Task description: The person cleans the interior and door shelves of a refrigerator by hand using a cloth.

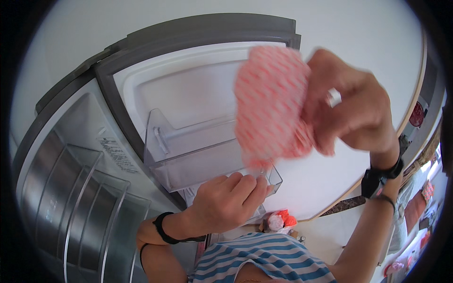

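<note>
My right hand [350, 106] is raised at the upper right and grips a crumpled cloth [272, 102] with a pink-and-white pattern, blurred by motion. A small white piece [333, 97] shows at its fingers; what it is cannot be made out. Below the cloth, my left hand [228, 201] has its fingers curled, their tips close to the cloth's lower end. Whether they pinch it is hidden. Behind both hands stands the open refrigerator door [191, 92], white inside with a grey frame. A clear plastic door bin [198, 159] is fixed to it, and a lower clear bin [274, 180] is partly covered by my left hand.
On the left is the refrigerator interior [79, 106] with several glass shelves [85, 152] and a printed label [116, 154]. A white wall [354, 42] rises behind the door. Red and white plastic bags [281, 221] lie on the floor. Furniture [407, 208] stands at the far right.
</note>
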`<state>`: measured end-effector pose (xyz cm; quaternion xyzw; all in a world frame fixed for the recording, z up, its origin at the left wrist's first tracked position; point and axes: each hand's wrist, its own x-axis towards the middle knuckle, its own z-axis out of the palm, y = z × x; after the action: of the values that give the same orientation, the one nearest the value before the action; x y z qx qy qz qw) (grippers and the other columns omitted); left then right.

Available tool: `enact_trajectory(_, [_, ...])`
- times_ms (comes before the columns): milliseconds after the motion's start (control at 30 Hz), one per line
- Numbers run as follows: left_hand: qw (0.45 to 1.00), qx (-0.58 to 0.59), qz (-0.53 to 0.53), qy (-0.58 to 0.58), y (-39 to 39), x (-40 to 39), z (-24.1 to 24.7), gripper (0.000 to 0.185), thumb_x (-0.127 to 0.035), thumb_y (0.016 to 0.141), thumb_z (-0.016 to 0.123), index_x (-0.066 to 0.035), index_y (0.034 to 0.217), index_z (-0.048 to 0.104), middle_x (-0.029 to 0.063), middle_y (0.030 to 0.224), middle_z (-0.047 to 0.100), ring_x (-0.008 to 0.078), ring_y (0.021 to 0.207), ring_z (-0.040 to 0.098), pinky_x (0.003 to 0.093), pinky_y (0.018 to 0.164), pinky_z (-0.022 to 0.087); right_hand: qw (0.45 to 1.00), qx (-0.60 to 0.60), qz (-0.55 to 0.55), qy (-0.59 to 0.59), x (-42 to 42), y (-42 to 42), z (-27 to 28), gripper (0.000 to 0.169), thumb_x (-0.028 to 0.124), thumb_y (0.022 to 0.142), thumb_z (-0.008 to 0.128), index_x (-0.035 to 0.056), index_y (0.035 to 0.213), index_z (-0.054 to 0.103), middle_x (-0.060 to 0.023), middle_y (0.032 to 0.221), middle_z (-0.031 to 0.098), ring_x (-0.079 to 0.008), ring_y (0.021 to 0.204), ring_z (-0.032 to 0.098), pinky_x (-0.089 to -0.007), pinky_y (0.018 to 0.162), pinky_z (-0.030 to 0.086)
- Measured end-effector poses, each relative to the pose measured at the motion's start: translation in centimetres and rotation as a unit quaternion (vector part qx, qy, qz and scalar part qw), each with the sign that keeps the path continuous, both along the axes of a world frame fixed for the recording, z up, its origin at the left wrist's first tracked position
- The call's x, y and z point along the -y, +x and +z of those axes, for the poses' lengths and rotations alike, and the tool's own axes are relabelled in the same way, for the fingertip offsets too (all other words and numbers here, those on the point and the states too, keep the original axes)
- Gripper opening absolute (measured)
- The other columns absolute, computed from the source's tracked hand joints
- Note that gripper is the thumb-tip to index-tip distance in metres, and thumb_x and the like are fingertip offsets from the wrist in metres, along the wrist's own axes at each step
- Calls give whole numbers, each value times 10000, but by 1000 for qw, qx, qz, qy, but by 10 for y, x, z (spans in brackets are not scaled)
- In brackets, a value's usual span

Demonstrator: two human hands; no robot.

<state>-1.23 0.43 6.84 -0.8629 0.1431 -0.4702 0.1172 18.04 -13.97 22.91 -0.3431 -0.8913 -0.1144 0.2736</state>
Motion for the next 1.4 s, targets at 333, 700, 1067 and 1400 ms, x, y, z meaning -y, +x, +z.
enact_trajectory(333, [996, -10, -32, -79, -18, -5, -15, 188, -85, 693, 766, -33, 849, 673, 11, 672, 493, 129, 535, 512, 261, 435, 394, 977, -162, 89, -107, 10, -1, -115, 135, -37, 817, 677, 73, 740, 688, -61, 972, 646, -287, 879, 537, -381, 784, 455])
enact_trajectory(700, [975, 63, -5, -212, -38, -1, -30, 224, -31, 709, 777, -32, 918, 698, 59, 764, 645, 218, 622, 634, 293, 513, 492, 496, -816, 61, -289, -17, -32, -221, 218, 7, 917, 537, 50, 1127, 580, -64, 1202, 590, -194, 1073, 594, -356, 968, 458])
enact_trajectory(1067, [876, 236, -9, -421, -61, -8, -78, 770, 42, 805, 693, 157, 1438, 271, 113, 843, 605, 104, 660, 556, 207, 599, 451, 435, -834, 290, -176, -41, -57, -219, 603, 116, 913, 498, 59, 1485, 318, -84, 1449, 469, -217, 1315, 472, -371, 1129, 349])
enact_trajectory(1400, [904, 178, 93, -377, -67, -9, -70, 714, 43, 783, 699, 175, 1402, 371, 52, 632, 589, 92, 536, 544, 204, 540, 452, 409, -768, 352, -346, -76, -104, -215, 604, -32, 802, 479, -13, 1402, 418, -143, 1288, 605, -194, 1035, 619, -341, 1009, 433])
